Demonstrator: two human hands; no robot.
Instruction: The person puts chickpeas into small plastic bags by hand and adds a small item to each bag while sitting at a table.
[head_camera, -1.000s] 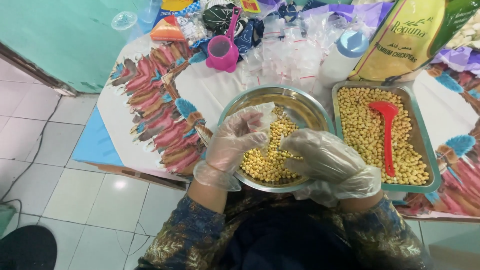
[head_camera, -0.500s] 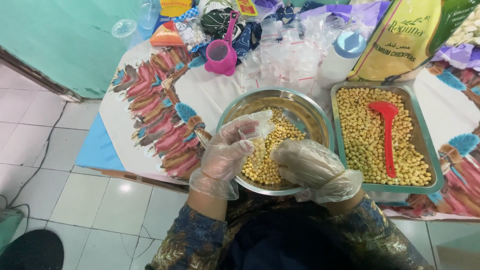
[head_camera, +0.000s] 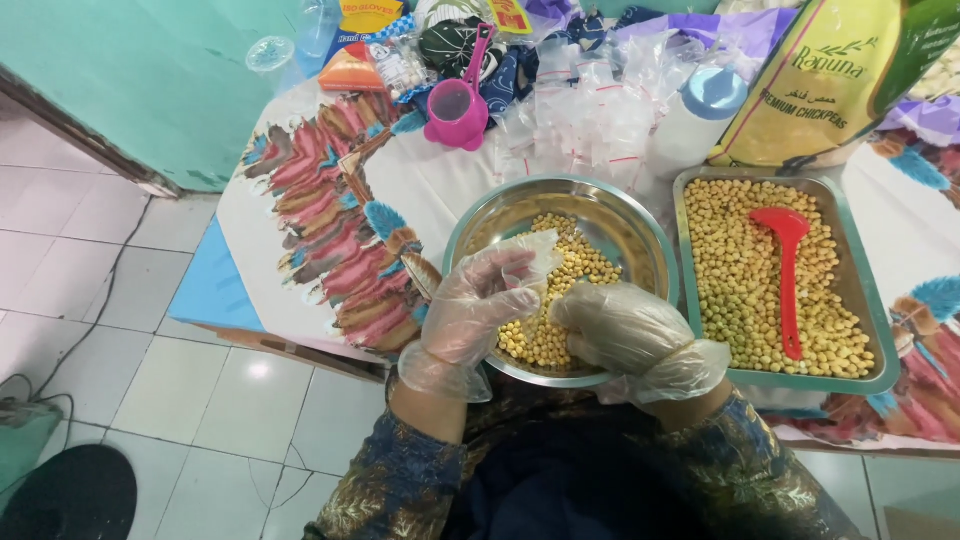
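Both my hands wear thin clear plastic gloves and work over the round steel bowl (head_camera: 560, 205), which sits on the patterned tablecloth (head_camera: 330, 240) right in front of me. My left hand (head_camera: 470, 315) rests on the bowl's near left rim, fingers (head_camera: 505, 268) curled and drawn together around the mouth of a small clear plastic bag (head_camera: 540, 250). The bag stands up from my fingertips, pinched between them, its crumpled top just above the heap of chickpeas (head_camera: 560, 300) in the bowl.

My right hand (head_camera: 620, 325) lies over the near edge of the bowl, turned palm down and cupped into a loose fist. Its fingers are tucked under and touch the chickpeas close beside the bag; I cannot tell whether any are held inside. The two hands nearly meet, with the bag at the left of the gap between them.

To the right, just beside the bowl, is a rectangular steel tray (head_camera: 875, 330) full of more chickpeas, with a red plastic spoon (head_camera: 788, 270) lying on top. Behind the bowl lie a pile of empty clear bags (head_camera: 590, 115), a pink measuring cup (head_camera: 457, 110), a white bottle with a blue cap (head_camera: 700, 115) and a large yellow-green sack (head_camera: 840, 80).
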